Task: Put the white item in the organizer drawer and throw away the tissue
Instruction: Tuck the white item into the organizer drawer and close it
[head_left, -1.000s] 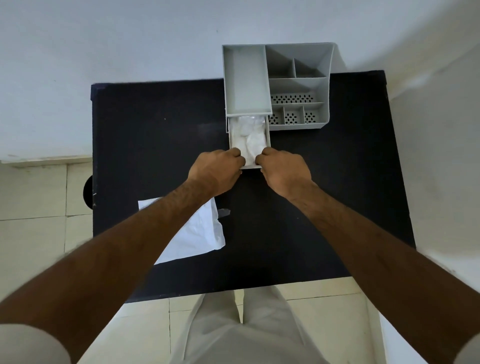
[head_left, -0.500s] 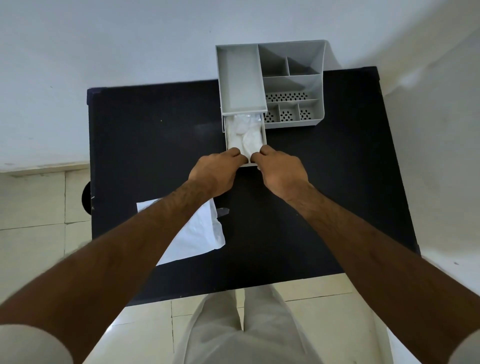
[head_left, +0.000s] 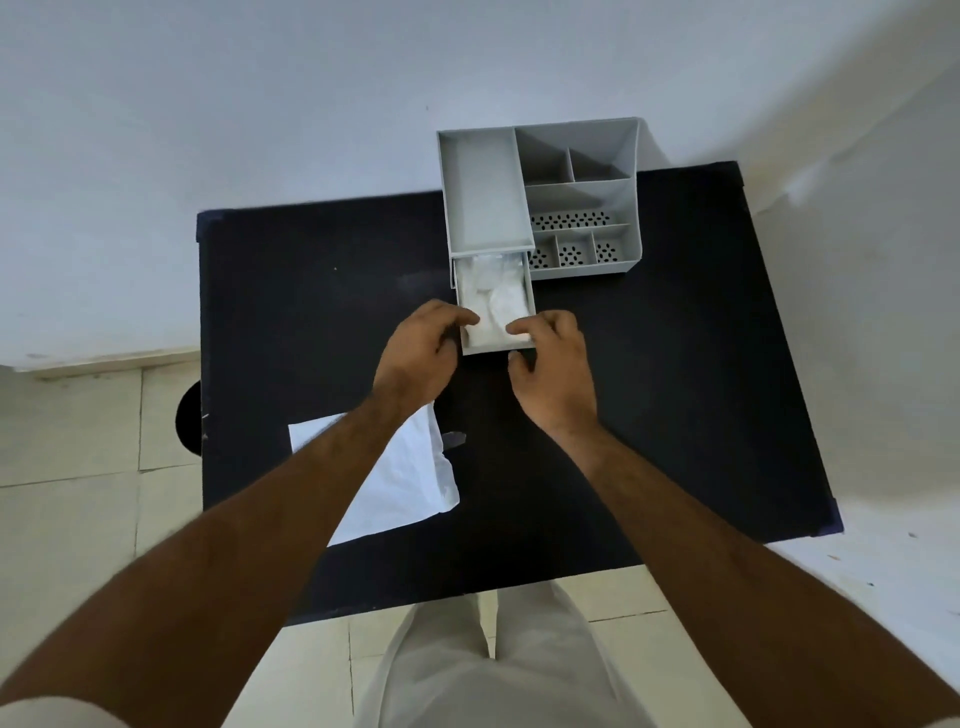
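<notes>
On drawer (head_left: 496, 347), hands (head_left: 488, 353); no legible writing.

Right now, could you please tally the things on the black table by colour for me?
Grey: 1, the organizer with its open drawer.
White: 2, the item inside the drawer and the tissue lying flat near the table's front edge.
Total: 3.

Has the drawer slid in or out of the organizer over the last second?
Cannot tell. The drawer sticks out of the gray organizer about as far as before, with both hands at its front end; the head camera shifted, so small slides are hidden.
</notes>
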